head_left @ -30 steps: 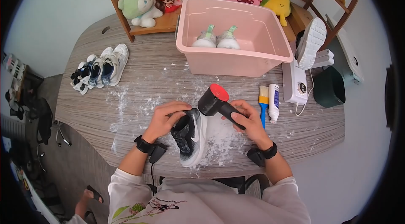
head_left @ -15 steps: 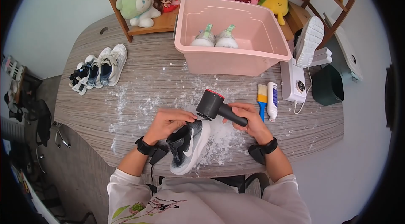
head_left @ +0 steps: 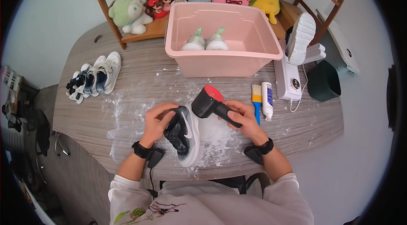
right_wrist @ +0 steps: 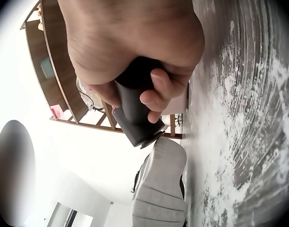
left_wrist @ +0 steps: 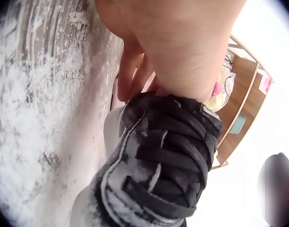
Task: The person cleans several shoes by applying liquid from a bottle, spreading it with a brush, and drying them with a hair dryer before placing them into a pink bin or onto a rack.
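In the head view my left hand (head_left: pixel 157 123) grips a black-and-white sneaker (head_left: pixel 190 142) by its heel collar. White residue clings to its upper, and the toe points toward my body. Black laces face the left wrist camera. My right hand (head_left: pixel 246 119) holds a black handheld device (head_left: pixel 203 105), shaped like a hair dryer with a red round end (head_left: pixel 214 93), by its handle (head_left: pixel 228 115). Its head is tilted, red end up, beside the sneaker's heel. In the right wrist view the device's lower end (right_wrist: pixel 151 139) overlaps the heel of the white sole (right_wrist: pixel 161 189).
White residue is spread over the wooden table (head_left: pixel 140 68). A pink bin (head_left: pixel 220 64) with a pair of shoes stands at the back. To the right lie a brush (head_left: pixel 257 98) and a white tube (head_left: pixel 267 102), near a white shoe (head_left: pixel 302 38) on a white appliance (head_left: pixel 288 83). Several shoes (head_left: pixel 99 74) stand left.
The device's head tilted red end away, then back up. The sneaker swung its toe left and back again, still in my left hand. The head view has shifted slightly.
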`<state>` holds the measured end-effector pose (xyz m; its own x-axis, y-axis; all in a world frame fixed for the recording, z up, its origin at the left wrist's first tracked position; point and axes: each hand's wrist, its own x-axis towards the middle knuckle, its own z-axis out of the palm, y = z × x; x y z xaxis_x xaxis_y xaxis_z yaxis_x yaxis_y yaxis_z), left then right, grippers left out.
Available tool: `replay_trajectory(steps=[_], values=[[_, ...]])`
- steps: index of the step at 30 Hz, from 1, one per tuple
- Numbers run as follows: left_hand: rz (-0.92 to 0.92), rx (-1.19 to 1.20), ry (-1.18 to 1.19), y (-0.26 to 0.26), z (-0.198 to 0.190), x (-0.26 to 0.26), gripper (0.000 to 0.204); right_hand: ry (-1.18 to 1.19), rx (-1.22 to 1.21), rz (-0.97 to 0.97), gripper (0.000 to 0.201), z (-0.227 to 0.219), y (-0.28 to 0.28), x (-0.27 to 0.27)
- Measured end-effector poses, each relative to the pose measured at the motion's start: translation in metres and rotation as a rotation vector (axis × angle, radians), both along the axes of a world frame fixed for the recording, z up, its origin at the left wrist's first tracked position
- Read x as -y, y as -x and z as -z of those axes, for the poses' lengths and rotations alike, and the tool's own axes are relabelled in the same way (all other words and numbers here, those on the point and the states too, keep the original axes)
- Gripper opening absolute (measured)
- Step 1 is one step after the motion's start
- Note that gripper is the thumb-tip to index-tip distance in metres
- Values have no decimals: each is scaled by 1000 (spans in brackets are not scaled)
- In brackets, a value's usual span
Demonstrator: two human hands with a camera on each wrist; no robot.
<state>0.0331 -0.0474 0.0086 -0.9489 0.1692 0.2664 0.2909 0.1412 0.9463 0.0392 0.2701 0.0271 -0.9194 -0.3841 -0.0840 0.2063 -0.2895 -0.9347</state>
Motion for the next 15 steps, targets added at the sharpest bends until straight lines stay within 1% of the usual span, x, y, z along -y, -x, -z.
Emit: replay_trajectory(steps=[1,2,4,8,10,11,13,14,15], values=[[-56,30,-15,0,1,-1,20,-6,-29,-15,38,0,-1,0],[-49,29,-15,0,1,0,20,-7,-30,-8,38,0,-3,1],[-123,56,42,-1,1,2,19,-52,-103,-1,35,3,-5,5],[-145,-3,-5,0,1,-3,19,-36,-79,40,33,-1,-6,8],[-233,-55,30,0,5,-3,19,-27,-73,40,32,-2,-6,7],[-232,-55,28,1,8,-1,19,-28,-74,41,32,-2,-6,6],[-290,-21,57,4,11,4,17,-32,-72,-19,30,-2,-6,3],[-291,-21,56,4,11,4,17,-33,-72,-20,30,-3,-5,1],[-334,-33,84,5,10,4,16,-16,-62,-35,30,-5,-5,0]])
